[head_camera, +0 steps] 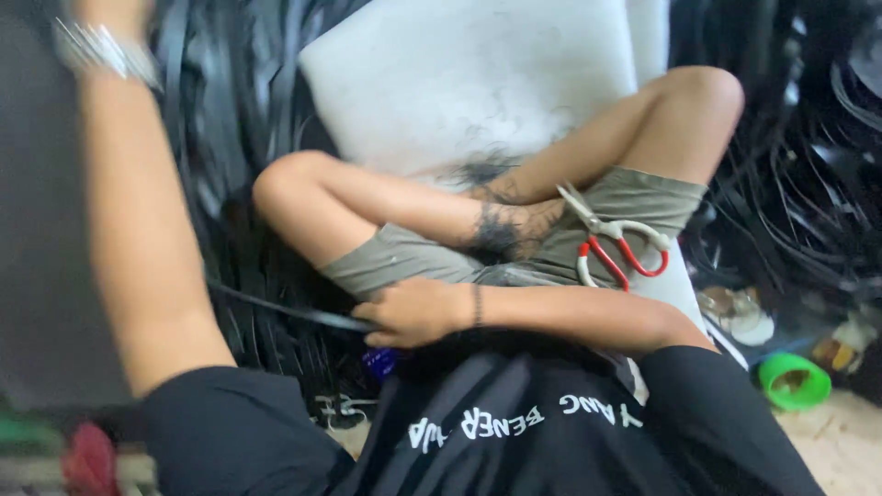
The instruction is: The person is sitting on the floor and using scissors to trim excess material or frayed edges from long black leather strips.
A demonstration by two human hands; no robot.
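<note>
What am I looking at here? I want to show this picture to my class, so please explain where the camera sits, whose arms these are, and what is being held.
There is no machine here: the one picture comes from a camera worn on a person's head, looking down at their own body. The person sits cross-legged on a white cushion, in green shorts and a black shirt.

The right hand reaches across the lap and closes on a thin black strip that runs off to the left. The left arm is raised to the top of the picture with a metal bracelet at the wrist; its hand is out of view.

A pair of scissors with red and white handles lies on the lap, untouched. Heaps of black strips surround the person, and a green cup lies on the floor.
</note>
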